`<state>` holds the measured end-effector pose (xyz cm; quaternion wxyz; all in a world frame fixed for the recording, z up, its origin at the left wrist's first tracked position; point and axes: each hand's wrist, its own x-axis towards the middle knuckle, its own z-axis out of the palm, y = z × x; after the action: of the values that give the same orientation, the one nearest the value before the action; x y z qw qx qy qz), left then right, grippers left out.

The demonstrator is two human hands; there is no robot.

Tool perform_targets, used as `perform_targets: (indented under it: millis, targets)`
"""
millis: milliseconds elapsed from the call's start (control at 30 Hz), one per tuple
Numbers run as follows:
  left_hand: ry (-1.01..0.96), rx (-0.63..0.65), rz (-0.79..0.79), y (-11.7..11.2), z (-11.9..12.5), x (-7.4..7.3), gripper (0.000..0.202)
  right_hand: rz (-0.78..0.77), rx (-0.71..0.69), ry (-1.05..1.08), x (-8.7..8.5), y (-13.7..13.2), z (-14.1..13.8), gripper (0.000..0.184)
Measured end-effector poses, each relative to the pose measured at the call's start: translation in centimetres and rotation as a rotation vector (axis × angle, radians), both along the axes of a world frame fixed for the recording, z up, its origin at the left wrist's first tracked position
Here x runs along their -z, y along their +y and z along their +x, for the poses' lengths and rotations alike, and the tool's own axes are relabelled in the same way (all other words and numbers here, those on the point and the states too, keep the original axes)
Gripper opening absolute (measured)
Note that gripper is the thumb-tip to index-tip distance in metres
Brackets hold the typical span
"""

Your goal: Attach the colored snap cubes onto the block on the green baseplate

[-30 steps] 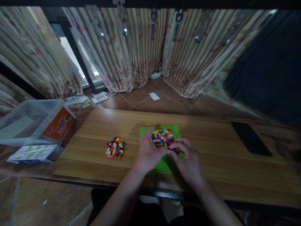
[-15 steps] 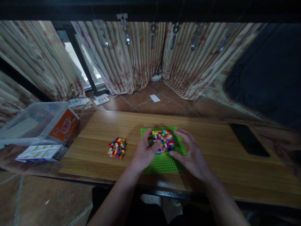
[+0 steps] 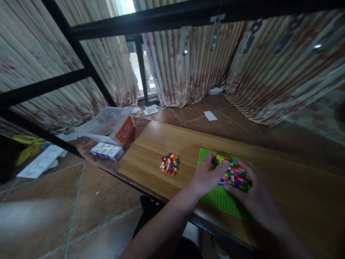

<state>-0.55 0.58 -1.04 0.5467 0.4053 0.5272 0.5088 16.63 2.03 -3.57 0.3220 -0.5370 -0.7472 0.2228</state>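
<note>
A multicoloured block of small building bricks (image 3: 234, 174) rests on a green studded baseplate (image 3: 222, 200). My left hand (image 3: 205, 176) grips the block's left side, its thumb over the near edge and its fingers at the far left corner. From the right, my right hand (image 3: 256, 187) curls around the block, thumb along the near edge and fingers at the far right. The hands cover part of the block's sides. To the left, a pile of loose small bricks (image 3: 169, 164) in many colours lies on the wooden table (image 3: 145, 154).
Beyond the table's left end stand a clear plastic bin (image 3: 104, 126) with an orange label and a white carton (image 3: 107, 151). Dark metal bars (image 3: 151, 23) cross above, with hooks hanging from them. Striped curtains (image 3: 172, 68) hang behind; papers lie on the tiled floor.
The view has swung left, so everything sits further right in the picture. My right hand has closed in on the block's right side; my left hand stays on it.
</note>
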Motion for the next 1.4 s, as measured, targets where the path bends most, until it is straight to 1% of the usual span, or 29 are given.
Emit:
perform_targets:
  millis: [100, 167, 233, 267, 300, 333, 367, 400, 433, 500, 567, 667, 867, 967, 1033, 1133, 1233, 1300, 1400]
  targets:
    - [0.127, 0.02, 0.074, 0.1, -1.1, 0.3, 0.046, 0.072, 0.006, -0.039, -0.1, -0.4, -0.1, 0.075]
    - [0.124, -0.046, 0.085, 0.3, -2.3, 0.0, 0.033, 0.183, 0.057, -0.063, -1.0, -1.3, -0.9, 0.069]
    - [0.064, -0.21, 0.112, 0.6, -3.8, -0.7, 0.023, 0.326, 0.09, -0.044, -2.1, -2.6, -2.4, 0.053]
    - [0.015, -0.292, 0.148, 0.8, -4.7, -1.1, 0.019, 0.381, 0.063, -0.006, -2.6, -3.3, -3.6, 0.043]
    - [-0.04, -0.381, 0.17, 0.9, -5.7, -1.5, 0.018, 0.401, 0.002, 0.022, -2.9, -4.0, -4.9, 0.033]
    - [-0.092, -0.462, 0.176, 1.0, -6.6, -2.0, 0.019, 0.413, -0.097, 0.044, -3.0, -4.7, -6.3, 0.022]
    - [-0.138, -0.548, 0.184, 1.0, -7.5, -2.4, 0.019, 0.378, -0.203, 0.051, -2.9, -5.2, -7.7, 0.014]
    - [-0.189, -0.611, 0.19, 0.9, -8.4, -2.7, 0.019, 0.316, -0.28, 0.054, -2.6, -5.7, -9.2, 0.01]
    - [-0.246, -0.655, 0.193, 0.8, -9.2, -3.0, 0.02, 0.271, -0.31, 0.058, -2.2, -6.0, -10.5, 0.01]
    - [-0.35, -0.732, 0.179, 0.5, -10.5, -3.4, 0.019, 0.222, -0.313, 0.023, -1.1, -6.2, -12.8, 0.011]
    - [-0.404, -0.776, 0.167, 0.1, -11.3, -3.7, 0.02, 0.175, -0.311, -0.018, -0.1, -6.2, -14.2, 0.013]
    - [-0.438, -0.771, 0.154, -0.3, -12.0, -3.9, 0.022, 0.159, -0.283, -0.07, 0.8, -6.0, -15.4, 0.014]
    - [-0.455, -0.732, 0.132, -0.9, -12.1, -4.4, 0.023, 0.209, -0.236, -0.181, 1.7, -5.7, -16.8, 0.017]
    - [-0.433, -0.692, 0.14, -0.9, -11.9, -4.3, 0.022, 0.21, -0.243, -0.136, 1.6, -5.7, -17.0, 0.017]
    - [-0.417, -0.664, 0.144, -0.9, -11.7, -4.3, 0.021, 0.176, -0.246, -0.059, 1.1, -5.8, -16.7, 0.016]
    - [-0.379, -0.634, 0.132, -0.7, -11.1, -4.2, 0.021, 0.109, -0.238, 0.083, -0.7, -6.0, -15.2, 0.015]
    - [-0.329, -0.573, 0.094, -0.6, -10.1, -4.1, 0.023, 0.098, -0.212, 0.208, -2.7, -6.0, -12.3, 0.013]
    - [-0.306, -0.502, 0.064, -0.5, -9.2, -4.0, 0.023, 0.114, -0.153, 0.253, -3.6, -5.5, -9.7, 0.012]
    - [-0.258, -0.376, 0.043, -0.4, -7.7, -3.8, 0.02, 0.142, -0.007, 0.29, -4.1, -4.5, -5.4, 0.009]
